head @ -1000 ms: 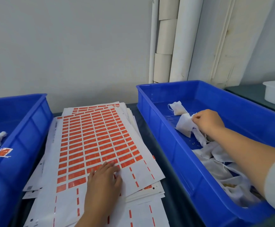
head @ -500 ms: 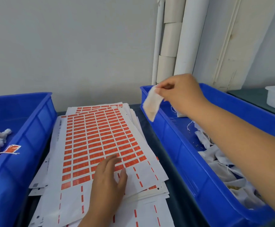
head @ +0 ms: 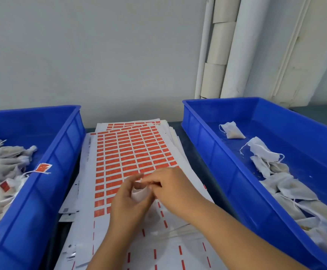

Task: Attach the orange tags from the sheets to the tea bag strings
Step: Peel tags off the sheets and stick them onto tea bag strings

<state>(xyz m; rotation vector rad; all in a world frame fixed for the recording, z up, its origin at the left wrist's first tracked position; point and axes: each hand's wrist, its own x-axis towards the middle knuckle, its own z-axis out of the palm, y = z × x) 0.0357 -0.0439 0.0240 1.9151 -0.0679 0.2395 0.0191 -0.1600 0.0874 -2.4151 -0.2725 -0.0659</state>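
Orange tags [head: 131, 152] fill sheets mid-frame between blue bins (grey wall behind); left hand [head: 128, 199] and right hand [head: 170, 188] meet, fingers pinching a tea bag [head: 139, 194].

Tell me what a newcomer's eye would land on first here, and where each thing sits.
The white sheets covered in rows of small orange rectangular tags lie stacked in the middle, between two bright blue plastic bins. Over the near part of the sheets, the left hand and right hand meet around a small white tea bag. The right blue bin holds loose white tea bags, while the left blue bin holds bags that already carry orange tags.
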